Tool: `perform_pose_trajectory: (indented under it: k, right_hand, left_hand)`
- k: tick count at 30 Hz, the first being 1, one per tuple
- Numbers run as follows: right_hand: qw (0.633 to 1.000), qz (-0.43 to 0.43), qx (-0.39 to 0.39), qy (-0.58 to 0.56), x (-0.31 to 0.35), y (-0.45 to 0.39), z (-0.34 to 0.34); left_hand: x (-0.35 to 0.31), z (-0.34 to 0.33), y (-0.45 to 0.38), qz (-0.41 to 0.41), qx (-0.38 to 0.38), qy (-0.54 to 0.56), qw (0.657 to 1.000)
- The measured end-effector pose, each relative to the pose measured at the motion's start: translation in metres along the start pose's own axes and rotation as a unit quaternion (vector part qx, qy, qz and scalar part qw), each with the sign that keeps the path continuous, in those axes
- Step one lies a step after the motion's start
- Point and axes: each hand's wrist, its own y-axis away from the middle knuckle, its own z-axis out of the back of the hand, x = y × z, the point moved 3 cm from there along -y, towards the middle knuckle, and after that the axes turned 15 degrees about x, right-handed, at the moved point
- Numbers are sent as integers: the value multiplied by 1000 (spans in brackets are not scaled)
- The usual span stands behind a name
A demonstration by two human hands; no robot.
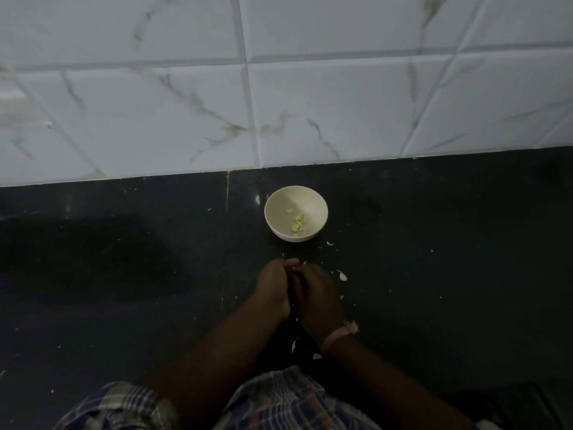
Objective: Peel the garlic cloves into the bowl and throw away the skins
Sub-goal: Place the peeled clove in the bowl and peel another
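A small cream bowl (pixel 276 200) stands on the dark counter near the wall, with several peeled yellow garlic cloves (pixel 298 222) in its bottom. Just in front of it my left hand (pixel 273 287) and my right hand (pixel 319 297) are pressed together, fingers curled round something small between them. That thing is hidden by the fingers; it looks like a garlic clove. White garlic skin scraps (pixel 342 276) lie on the counter to the right of my hands, and more skins (pixel 294 344) lie under my wrists.
The dark stone counter (pixel 434 259) runs the full width, speckled with tiny white flecks. A white marbled tile wall (pixel 279 103) rises right behind the bowl. A pink thread band (pixel 339 335) is on my right wrist. Checked cloth (pixel 279 401) fills the bottom.
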Motion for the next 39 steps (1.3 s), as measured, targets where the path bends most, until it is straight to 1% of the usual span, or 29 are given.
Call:
perform_pose_trajectory:
  k: [2, 5, 7, 9, 10, 12, 15, 19, 20, 22, 25, 27, 30, 33, 37, 39]
  right_hand:
    - [997, -26, -43, 54, -8, 1, 12]
    - [986, -112, -86, 88, -26, 7, 33]
    - [975, -176, -89, 105, -42, 12, 44]
    - [968, -215, -58, 112, -55, 17, 48]
    - [967, -221, -36, 119, -61, 18, 47]
    - [972, -203, -4, 121, -68, 17, 44]
    - [980, -180, -10, 84, -69, 12, 45]
    - [984, -166, -11, 65, -64, 11, 48]
    - [985, -167, -19, 37, -59, 13, 48]
    - [981, -175, -38, -71, -48, 19, 46]
    - [946, -192, -23, -260, -31, 25, 43]
    - [925, -194, -12, -327, -24, 27, 41]
    - [894, -193, -23, -404, -18, 29, 33]
    - [869, -191, -26, -456, -15, 29, 26]
    - [848, -178, -14, -499, -6, 27, 17]
    - [849, -171, -8, -501, -1, 26, 14]
  left_hand:
    - [0, -3, 2, -30, -6, -12, 999]
    - [2, -3, 2, -57, -23, -24, 998]
    - [4, -4, 4, -75, -23, -23, 997]
    - [8, -5, 4, -97, -31, -40, 994]
    - [10, -6, 4, -106, -35, -55, 992]
    - [13, -7, 3, -120, -35, -78, 989]
    - [17, -8, 2, -115, -28, -86, 989]
    - [23, -8, 4, -83, -13, -73, 994]
    - [24, -7, 4, -72, -5, -77, 994]
    - [26, -7, 4, -49, 21, -103, 993]
    - [30, -6, 5, -49, 71, -144, 986]
    - [30, -3, 7, -68, 79, -154, 983]
    - [28, 5, 8, -91, 59, -151, 983]
    - [26, 10, 13, -108, 74, -126, 983]
    - [26, 16, 19, -106, 92, -82, 987]
    - [24, 21, 21, -115, 89, -70, 987]
